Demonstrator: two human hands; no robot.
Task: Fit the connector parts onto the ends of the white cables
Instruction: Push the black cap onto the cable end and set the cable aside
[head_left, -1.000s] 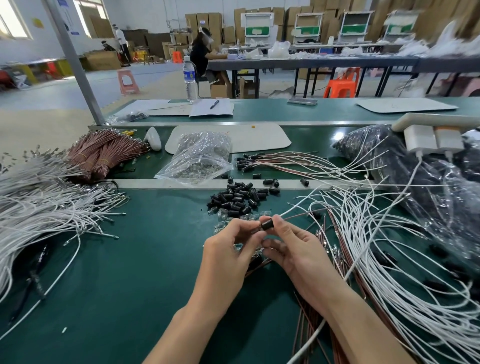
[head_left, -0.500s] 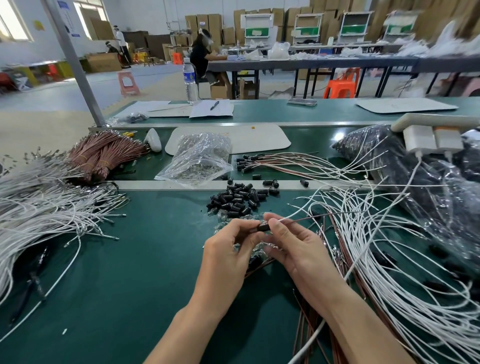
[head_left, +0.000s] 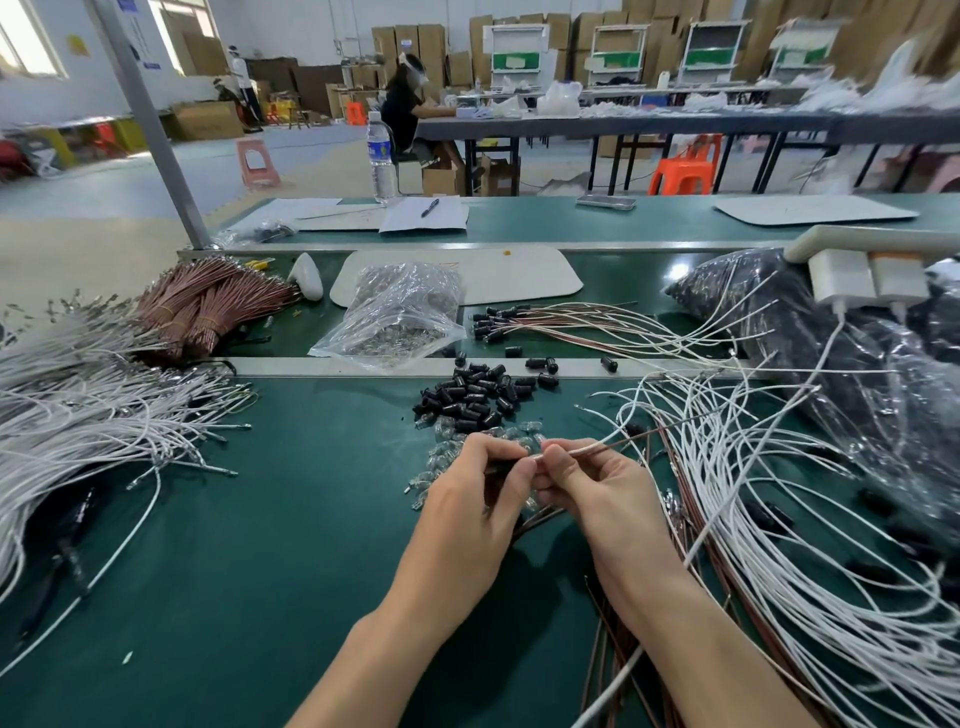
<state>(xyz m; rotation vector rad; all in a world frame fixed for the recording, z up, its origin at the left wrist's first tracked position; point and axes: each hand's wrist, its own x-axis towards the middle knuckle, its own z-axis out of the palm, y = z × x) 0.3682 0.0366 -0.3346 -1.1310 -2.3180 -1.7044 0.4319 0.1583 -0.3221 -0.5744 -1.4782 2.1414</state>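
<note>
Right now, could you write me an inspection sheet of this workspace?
Surface: green bench mat, crowded.
Job's things: pile of black connector parts beyond the hands; small clear parts next to it.
Clutter: plastic bag, water bottle, pen.
Grips: left hand pinches a dark part; right hand pinches a cable end.
Cables: white cables loose on both sides; brown bundles far left.
Surroundings: seated person, orange stool, stacked boxes.

We see both hands meet above the green bench mat (head_left: 260, 519). Left hand (head_left: 475, 501) pinches a small dark connector part (head_left: 500, 467); right hand (head_left: 597, 493) pinches a thin white cable (head_left: 589, 449). A heap of black cylindrical plastic caps (head_left: 478, 395) lies just beyond.
</note>
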